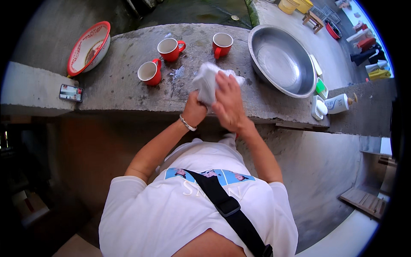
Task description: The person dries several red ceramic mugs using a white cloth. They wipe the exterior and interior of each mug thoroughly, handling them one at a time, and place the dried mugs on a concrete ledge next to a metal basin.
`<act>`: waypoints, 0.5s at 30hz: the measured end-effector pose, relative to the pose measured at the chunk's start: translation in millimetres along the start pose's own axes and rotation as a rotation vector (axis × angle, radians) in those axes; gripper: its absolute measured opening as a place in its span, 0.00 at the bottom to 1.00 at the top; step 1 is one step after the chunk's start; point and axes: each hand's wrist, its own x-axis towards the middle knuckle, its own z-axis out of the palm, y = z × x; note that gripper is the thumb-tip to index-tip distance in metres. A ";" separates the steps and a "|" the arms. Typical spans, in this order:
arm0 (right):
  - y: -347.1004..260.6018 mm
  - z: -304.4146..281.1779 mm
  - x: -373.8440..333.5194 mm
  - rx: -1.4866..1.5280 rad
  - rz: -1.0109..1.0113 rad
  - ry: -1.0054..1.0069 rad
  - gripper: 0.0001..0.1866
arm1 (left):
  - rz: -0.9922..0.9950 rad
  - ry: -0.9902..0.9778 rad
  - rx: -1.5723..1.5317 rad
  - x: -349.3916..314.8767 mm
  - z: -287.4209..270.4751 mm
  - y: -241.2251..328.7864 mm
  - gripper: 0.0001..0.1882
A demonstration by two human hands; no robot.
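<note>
A bunched white cloth (206,81) is held over the front part of the concrete ledge. My left hand (195,109) is closed round its lower left side. Bent over its right side are the fingers of my right hand (229,102), slightly smeared by motion. Whether anything is wrapped inside the cloth is hidden. Beyond my hands stand three red mugs with white insides: one mug (150,73) nearest on the left, a second mug (170,50) behind it, and a third mug (222,44) just past the cloth. All three are upright.
A large steel basin (282,60) sits at right; beside it are a green-and-white brush (321,88), a soap dish (317,108) and a white bottle (338,104). At left, a red-rimmed enamel basin (90,48) leans near a phone (71,93). The concrete ledge (128,96) has a rough front edge.
</note>
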 end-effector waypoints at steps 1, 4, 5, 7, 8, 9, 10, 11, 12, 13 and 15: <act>-9.3 3.5 -9.6 -0.054 -0.068 -0.008 0.31 | -0.020 0.021 -0.348 -1.3 -0.6 -1.1 0.16; -16.5 7.4 -20.3 -0.102 -0.091 0.010 0.28 | 0.002 -0.087 0.123 -5.5 -14.2 5.4 0.19; -11.4 6.2 -15.5 -0.103 -0.085 0.024 0.27 | 0.109 -0.101 0.139 -4.8 -12.9 -0.1 0.19; -6.8 0.1 4.0 -0.130 -0.057 0.142 0.23 | 0.148 -0.069 0.301 -3.5 -6.2 1.8 0.17; -6.6 -9.2 16.4 0.000 0.172 0.024 0.22 | 0.078 -0.023 0.445 -2.5 -2.5 9.5 0.15; -6.5 -21.7 28.6 0.121 0.402 -0.096 0.21 | 0.043 -0.157 0.443 -0.4 -2.0 16.6 0.14; -1.7 -28.9 36.2 0.244 0.633 -0.211 0.21 | 0.010 -0.295 0.443 0.7 -1.3 21.3 0.12; 20.5 -25.0 36.4 0.306 0.600 -0.185 0.21 | 0.185 -0.300 0.633 2.8 2.4 21.1 0.11; 32.0 -22.7 36.0 0.420 0.627 -0.210 0.21 | 0.151 -0.308 0.667 2.9 4.4 23.5 0.12; 41.1 -20.5 37.0 0.535 0.649 -0.235 0.21 | 0.119 -0.313 0.704 4.1 5.6 27.0 0.12; 40.7 -19.9 38.3 0.589 0.595 -0.247 0.19 | 0.125 -0.239 0.701 4.4 4.6 16.2 0.11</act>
